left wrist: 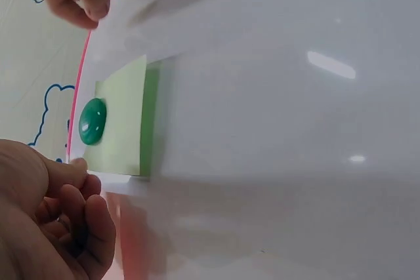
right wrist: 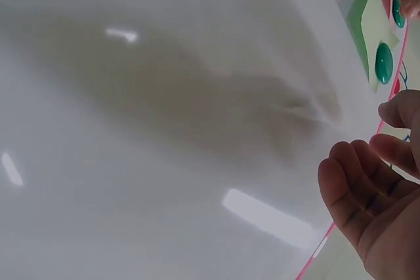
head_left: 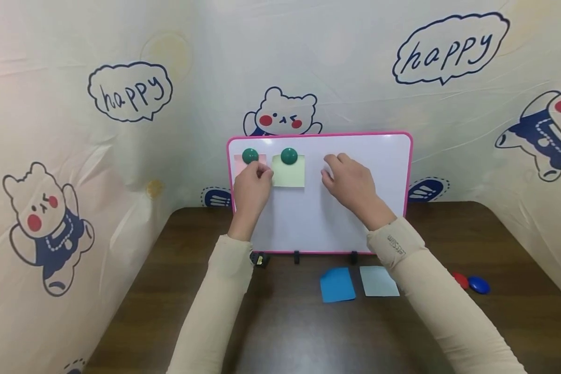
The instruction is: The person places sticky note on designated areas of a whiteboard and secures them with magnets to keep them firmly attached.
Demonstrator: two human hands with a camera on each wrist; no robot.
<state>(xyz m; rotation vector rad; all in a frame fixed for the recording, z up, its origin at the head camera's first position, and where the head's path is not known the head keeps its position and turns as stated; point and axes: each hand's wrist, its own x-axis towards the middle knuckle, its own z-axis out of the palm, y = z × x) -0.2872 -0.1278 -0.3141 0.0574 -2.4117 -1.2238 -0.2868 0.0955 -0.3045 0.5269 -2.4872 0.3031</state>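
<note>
A pink-framed whiteboard [head_left: 285, 221] stands upright on the table. Under a round green magnet [head_left: 289, 156] hangs a light green sticky note [head_left: 288, 174], its lower edge lifted off the board. My left hand [head_left: 253, 188] pinches this note's upper left corner between thumb and forefinger [left wrist: 77, 174]. Partly behind that hand is a pink sticky note [head_left: 240, 162], topped by another green magnet [head_left: 250, 156]. To the right of the green note, my right hand [head_left: 350, 182] hovers before the board, fingers loosely bent and holding nothing.
On the brown table [head_left: 280, 332] lie a blue sticky note [head_left: 337, 285] and a pale blue one [head_left: 378, 281] below the board. A red magnet [head_left: 460, 280] and a blue magnet [head_left: 479, 284] lie to the right. Small black feet [head_left: 296, 257] support the board.
</note>
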